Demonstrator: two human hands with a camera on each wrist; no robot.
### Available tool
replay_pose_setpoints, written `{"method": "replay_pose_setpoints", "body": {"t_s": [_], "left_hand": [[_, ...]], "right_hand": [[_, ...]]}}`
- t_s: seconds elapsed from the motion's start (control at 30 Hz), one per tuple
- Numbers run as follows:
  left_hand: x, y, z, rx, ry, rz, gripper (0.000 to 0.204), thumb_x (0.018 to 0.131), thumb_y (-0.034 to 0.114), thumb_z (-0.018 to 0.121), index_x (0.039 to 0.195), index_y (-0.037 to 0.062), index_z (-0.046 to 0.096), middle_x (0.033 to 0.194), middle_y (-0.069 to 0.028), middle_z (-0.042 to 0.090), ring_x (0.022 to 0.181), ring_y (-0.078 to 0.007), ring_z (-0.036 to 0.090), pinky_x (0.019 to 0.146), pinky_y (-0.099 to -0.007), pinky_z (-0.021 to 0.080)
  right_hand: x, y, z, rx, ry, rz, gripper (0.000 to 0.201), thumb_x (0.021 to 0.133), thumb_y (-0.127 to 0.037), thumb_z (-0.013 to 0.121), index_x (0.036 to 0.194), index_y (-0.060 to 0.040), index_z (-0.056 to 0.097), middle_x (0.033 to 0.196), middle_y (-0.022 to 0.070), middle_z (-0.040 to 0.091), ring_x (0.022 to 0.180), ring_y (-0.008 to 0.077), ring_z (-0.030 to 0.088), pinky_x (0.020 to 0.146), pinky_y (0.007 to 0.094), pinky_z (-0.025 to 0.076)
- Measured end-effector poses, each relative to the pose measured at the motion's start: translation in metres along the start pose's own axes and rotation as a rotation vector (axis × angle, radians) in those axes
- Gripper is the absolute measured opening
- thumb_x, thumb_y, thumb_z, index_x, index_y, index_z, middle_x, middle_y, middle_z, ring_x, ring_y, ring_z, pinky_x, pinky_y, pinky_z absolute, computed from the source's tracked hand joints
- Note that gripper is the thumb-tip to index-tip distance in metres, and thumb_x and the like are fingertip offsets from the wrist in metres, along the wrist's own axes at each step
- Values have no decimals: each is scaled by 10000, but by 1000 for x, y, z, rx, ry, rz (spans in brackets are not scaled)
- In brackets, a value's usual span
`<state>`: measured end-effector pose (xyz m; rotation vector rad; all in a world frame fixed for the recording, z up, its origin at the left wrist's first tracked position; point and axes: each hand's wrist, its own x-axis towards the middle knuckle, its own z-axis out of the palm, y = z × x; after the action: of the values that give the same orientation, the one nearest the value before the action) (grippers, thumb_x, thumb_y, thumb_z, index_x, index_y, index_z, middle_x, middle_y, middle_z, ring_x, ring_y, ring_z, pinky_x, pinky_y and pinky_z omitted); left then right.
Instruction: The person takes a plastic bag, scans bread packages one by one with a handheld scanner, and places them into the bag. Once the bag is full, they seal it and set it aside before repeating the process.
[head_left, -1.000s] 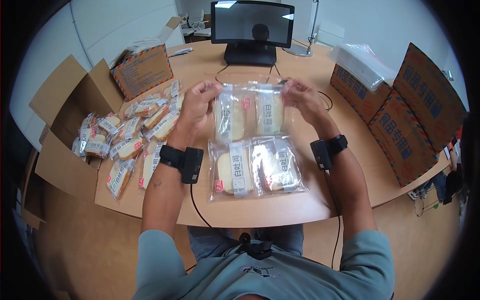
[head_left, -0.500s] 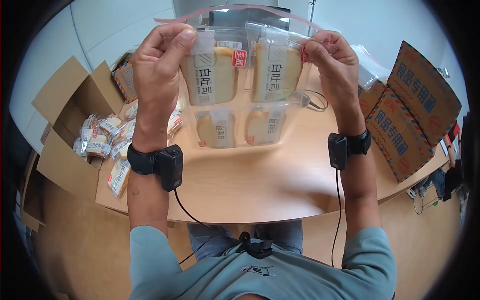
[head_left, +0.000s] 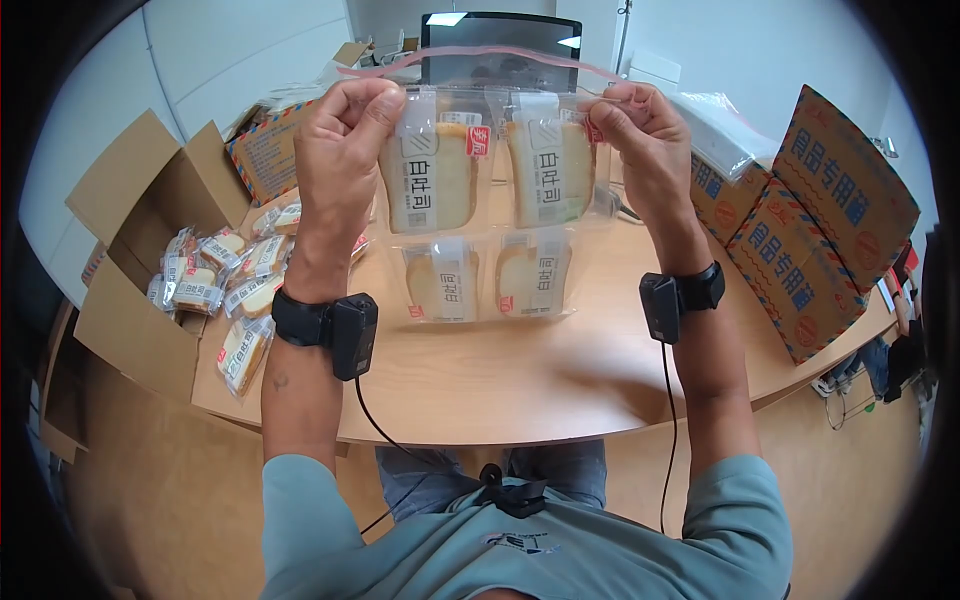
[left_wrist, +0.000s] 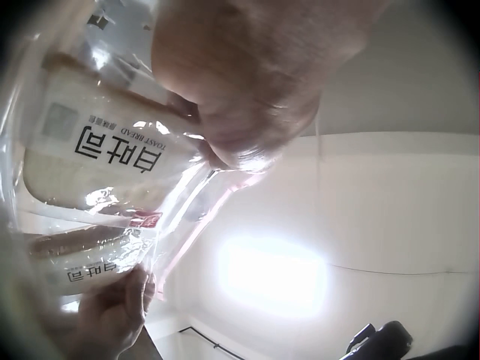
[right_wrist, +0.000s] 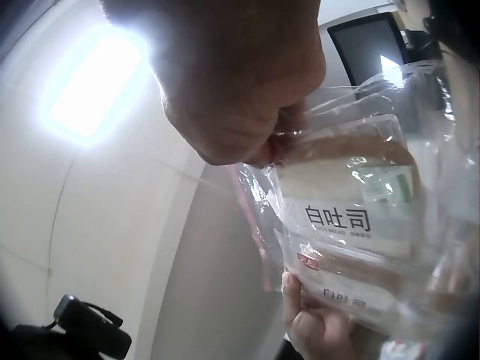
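Observation:
A clear plastic bag with a pink strip along its top hangs upright in front of the person, over the table. Inside are wrapped toast bread packs in two rows, with white labels and red tags. The left hand pinches the bag's upper left corner between thumb and curled fingers. At the upper right corner, the right hand pinches it likewise. From the left wrist, the bag's film shows stretched between both hands; the right wrist view shows a toast bread pack close below the right hand.
Many loose toast bread packs lie at the left, by an open cardboard box. Behind them stands a printed carton. On the right are an open printed carton and a stack of clear bags. A monitor stands at the back.
Both hands have raised the bag of toast bread from the table until it hangs upright. Over the last half second it has dropped slightly and moved a little away from the body.

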<state>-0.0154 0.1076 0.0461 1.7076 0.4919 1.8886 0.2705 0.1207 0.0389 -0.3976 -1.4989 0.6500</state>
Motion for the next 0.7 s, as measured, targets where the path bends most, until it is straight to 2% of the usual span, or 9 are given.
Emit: {"method": "replay_pose_setpoints", "body": {"t_s": [0.27, 0.33, 0.43, 0.47, 0.5, 0.6, 0.63, 0.67, 0.7], "left_hand": [[-1, -9, 6, -9, 68, -12, 124, 941, 98, 695, 1015, 0, 684, 881, -9, 685, 782, -48, 606, 723, -186, 487], [5, -1, 13, -154, 50, 34, 126, 931, 75, 698, 1023, -9, 679, 894, -32, 692, 793, -62, 623, 730, -190, 498], [6, 20, 44, -277, 30, 17, 127, 923, 57, 699, 1024, -16, 677, 897, -49, 693, 804, -80, 635, 749, -210, 511], [5, 23, 55, -300, 26, -9, 120, 923, 46, 693, 1016, -26, 673, 892, -54, 691, 811, -100, 646, 755, -234, 521], [2, 24, 69, -320, 19, -24, 120, 923, 46, 693, 1016, -26, 673, 892, -54, 691, 811, -100, 646, 755, -234, 521], [-14, 22, 121, -471, 39, -132, 93, 911, 34, 691, 986, -17, 672, 858, -42, 677, 761, -104, 619, 716, -239, 505], [-19, 15, 137, -484, 35, -136, 93, 911, 34, 691, 986, -17, 672, 858, -42, 677, 761, -104, 619, 716, -239, 505], [-25, 4, 153, -544, 30, -231, 92, 902, 37, 695, 972, -17, 670, 848, -39, 670, 750, -103, 608, 707, -238, 495], [-32, -7, 169, -600, 24, -324, 92, 893, 40, 699, 958, -17, 667, 839, -35, 664, 740, -102, 598, 699, -237, 485]], "right_hand": [[-1, 6, 3, 12, 52, 49, 150, 909, -73, 686, 1021, 6, 625, 915, 88, 712, 806, 123, 650, 741, 278, 544], [3, -9, -4, -22, 65, -25, 159, 902, -75, 693, 1022, 4, 626, 900, 78, 704, 798, 124, 648, 737, 269, 536], [7, -42, -25, -29, 55, -82, 155, 900, -77, 693, 1015, 4, 630, 897, 73, 701, 803, 124, 648, 728, 259, 525], [8, -49, -43, 14, -9, -105, 156, 923, -50, 683, 1076, -38, 654, 966, 116, 731, 841, 136, 664, 742, 260, 524], [9, -56, -63, 32, 55, -38, 163, 920, -30, 679, 1081, -35, 655, 963, 106, 726, 845, 138, 668, 748, 249, 528], [-4, -86, -106, 24, 46, -39, 155, 921, -29, 677, 1074, -25, 652, 959, 90, 715, 844, 135, 670, 757, 249, 546], [-14, -98, -113, -73, 102, 42, 163, 909, -47, 686, 1059, -3, 641, 954, 85, 701, 847, 133, 659, 748, 246, 531], [-21, -108, -122, -168, 159, 121, 181, 897, -66, 696, 1044, 18, 631, 948, 79, 688, 850, 131, 649, 739, 242, 516], [-26, -110, -137, -179, 164, 118, 181, 897, -66, 696, 1044, 18, 631, 948, 79, 688, 850, 131, 649, 739, 242, 516]]}}
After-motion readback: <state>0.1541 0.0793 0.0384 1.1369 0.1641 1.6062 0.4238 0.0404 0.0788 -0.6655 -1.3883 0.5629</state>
